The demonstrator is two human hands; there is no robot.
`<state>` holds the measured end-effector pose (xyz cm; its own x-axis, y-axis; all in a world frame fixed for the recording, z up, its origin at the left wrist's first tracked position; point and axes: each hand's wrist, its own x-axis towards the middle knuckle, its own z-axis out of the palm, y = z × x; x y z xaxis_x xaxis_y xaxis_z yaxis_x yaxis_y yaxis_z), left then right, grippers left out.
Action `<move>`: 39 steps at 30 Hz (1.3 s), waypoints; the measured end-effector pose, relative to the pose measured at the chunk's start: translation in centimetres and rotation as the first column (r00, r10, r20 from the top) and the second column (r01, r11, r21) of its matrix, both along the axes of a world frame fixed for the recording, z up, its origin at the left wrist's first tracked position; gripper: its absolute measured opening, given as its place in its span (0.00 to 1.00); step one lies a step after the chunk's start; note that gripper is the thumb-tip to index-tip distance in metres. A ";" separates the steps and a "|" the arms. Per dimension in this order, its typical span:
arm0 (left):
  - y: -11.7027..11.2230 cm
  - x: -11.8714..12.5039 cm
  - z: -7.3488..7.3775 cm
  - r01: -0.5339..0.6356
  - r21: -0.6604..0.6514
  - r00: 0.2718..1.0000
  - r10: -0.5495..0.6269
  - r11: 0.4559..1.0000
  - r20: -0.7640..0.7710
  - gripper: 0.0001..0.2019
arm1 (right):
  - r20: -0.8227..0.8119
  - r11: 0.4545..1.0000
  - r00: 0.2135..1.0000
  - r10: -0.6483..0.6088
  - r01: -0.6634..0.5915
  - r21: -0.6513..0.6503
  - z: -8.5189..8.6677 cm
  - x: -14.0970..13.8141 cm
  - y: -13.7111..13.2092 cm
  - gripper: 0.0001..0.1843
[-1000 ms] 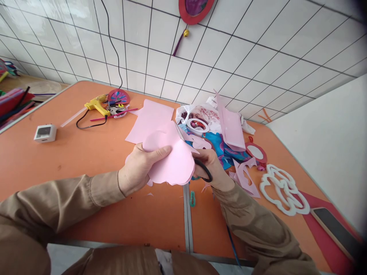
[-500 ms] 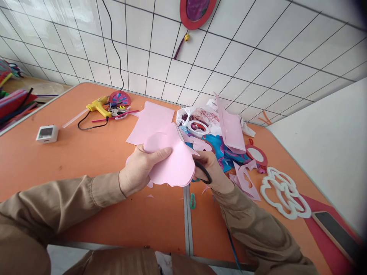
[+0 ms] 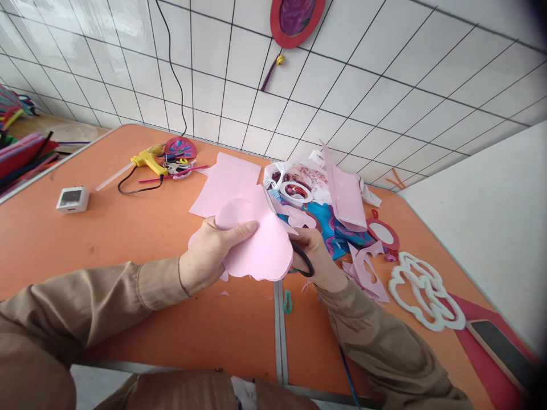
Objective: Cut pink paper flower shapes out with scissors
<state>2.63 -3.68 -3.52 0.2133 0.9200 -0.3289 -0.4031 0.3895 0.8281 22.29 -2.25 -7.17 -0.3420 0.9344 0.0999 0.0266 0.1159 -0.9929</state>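
My left hand (image 3: pixel 210 246) grips a pink foam sheet (image 3: pixel 261 247) with a wavy, rounded edge, its thumb pressed on top. At the sheet's right side, my right hand (image 3: pixel 315 254) is closed around scissors (image 3: pixel 304 261) with a dark handle loop. Part of a blade shows along the sheet's upper right edge; the rest is hidden by the foam. A narrow pointed strip of pink sticks out above my right hand. Behind the held piece lies a larger flat pink sheet (image 3: pixel 233 179) on the orange table.
A yellow glue gun (image 3: pixel 149 160) and a white box-shaped device (image 3: pixel 73 200) lie at left. To the right are pink offcuts (image 3: pixel 368 272), a blue patterned cloth (image 3: pixel 327 225), white cloud-shaped outlines (image 3: pixel 427 293) and a phone (image 3: pixel 498 347). A green clip (image 3: pixel 288 302) lies near the table seam (image 3: pixel 280 341).
The view has shifted very slightly. My hands, the foam sheet and the scissors keep nearly the same pose, with the scissor handle loop turned a little.
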 end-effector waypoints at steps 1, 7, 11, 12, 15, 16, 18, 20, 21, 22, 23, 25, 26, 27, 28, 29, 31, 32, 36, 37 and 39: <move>0.0 0.0 0.0 0.001 -0.005 1.000 -0.001 1.000 -0.006 0.24 | 0.004 1.000 1.000 -0.011 0.011 -0.008 -0.1 0.0 0.0 0.22; 0.0 -0.1 0.0 0.001 -0.017 1.000 -0.002 1.000 -0.025 0.24 | -0.007 0.999 1.000 -0.017 0.017 -0.045 -0.4 0.1 0.0 0.24; 0.0 -0.1 0.0 -0.003 -0.020 1.000 0.003 1.000 -0.008 0.24 | -0.022 0.997 0.999 -0.036 0.034 -0.067 -0.6 0.2 0.0 0.25; 0.0 -0.1 0.0 -0.003 -0.019 1.000 0.003 1.000 -0.003 0.24 | -0.024 0.997 0.999 -0.033 0.031 -0.066 -0.7 0.2 0.0 0.25; 0.0 -0.1 0.0 0.004 -0.021 1.000 -0.004 1.000 0.006 0.24 | -0.030 0.998 0.999 -0.015 0.013 -0.061 -0.7 0.2 0.0 0.23; 0.0 -0.1 0.0 0.003 -0.020 1.000 -0.003 1.000 0.010 0.24 | -0.034 0.998 0.999 -0.016 0.014 -0.061 -0.7 0.1 0.0 0.22; 0.0 0.0 0.1 0.000 -0.022 1.000 0.000 1.000 0.015 0.24 | -0.045 0.998 0.999 -0.025 0.022 -0.065 -0.6 0.0 0.0 0.22; 0.0 0.0 0.2 -0.004 -0.026 1.000 0.005 1.000 0.016 0.24 | -0.054 0.997 0.998 -0.034 0.030 -0.067 -0.5 -0.1 0.0 0.21; -0.1 0.0 0.2 -0.005 -0.028 1.000 0.006 1.000 0.016 0.23 | -0.056 0.997 0.998 -0.034 0.030 -0.069 -0.4 -0.2 -0.1 0.21; -0.1 0.0 0.2 -0.003 -0.029 1.000 0.004 1.000 0.016 0.23 | -0.057 0.997 0.998 -0.035 0.031 -0.072 -0.3 -0.2 -0.1 0.21; -0.1 0.0 0.2 0.001 -0.030 1.000 0.000 1.000 0.017 0.23 | -0.058 0.996 0.998 -0.036 0.031 -0.078 -0.3 -0.3 -0.1 0.21; -0.1 0.0 0.2 0.009 -0.024 1.000 -0.009 1.000 0.023 0.23 | -0.068 0.996 0.997 -0.035 0.029 -0.085 -0.3 -0.2 -0.1 0.22; -0.1 -0.1 0.2 0.015 -0.019 1.000 -0.015 1.000 0.028 0.24 | -0.070 0.996 0.997 -0.023 0.017 -0.084 -0.2 -0.2 0.0 0.22; -0.1 -0.1 0.2 0.018 -0.013 0.999 -0.018 1.000 0.032 0.24 | -0.070 0.997 0.998 -0.007 0.002 -0.078 -0.2 -0.1 0.0 0.21; 0.0 -0.1 0.1 0.020 -0.007 0.999 -0.020 1.000 0.033 0.24 | -0.069 0.998 0.998 0.012 -0.017 -0.068 -0.2 0.0 0.0 0.20; 0.0 -0.1 0.1 0.022 -0.001 0.999 -0.022 1.000 0.030 0.24 | -0.065 0.998 0.997 0.030 -0.034 -0.058 -0.2 0.0 0.1 0.19; 0.0 -0.1 0.0 0.026 0.004 0.999 -0.026 1.000 0.020 0.24 | -0.056 0.998 0.997 0.050 -0.052 -0.041 -0.3 0.2 0.1 0.19; 0.0 -0.1 0.0 0.026 0.004 0.999 -0.026 1.000 0.018 0.24 | -0.054 0.998 0.997 0.051 -0.053 -0.035 -0.3 0.2 0.1 0.19; 0.0 0.1 -0.1 0.011 0.003 0.999 -0.012 1.000 0.042 0.23 | -0.029 0.999 0.998 0.047 -0.047 -0.004 -0.5 0.2 0.0 0.18; 0.0 0.1 -0.1 0.006 0.004 0.999 -0.006 1.000 0.050 0.23 | -0.021 0.999 0.999 0.041 -0.041 0.006 -0.4 0.1 0.0 0.18; -0.1 0.1 -0.1 -0.002 0.007 0.998 0.002 1.000 0.057 0.23 | -0.015 0.999 0.999 0.032 -0.031 0.028 -0.2 -0.1 0.0 0.18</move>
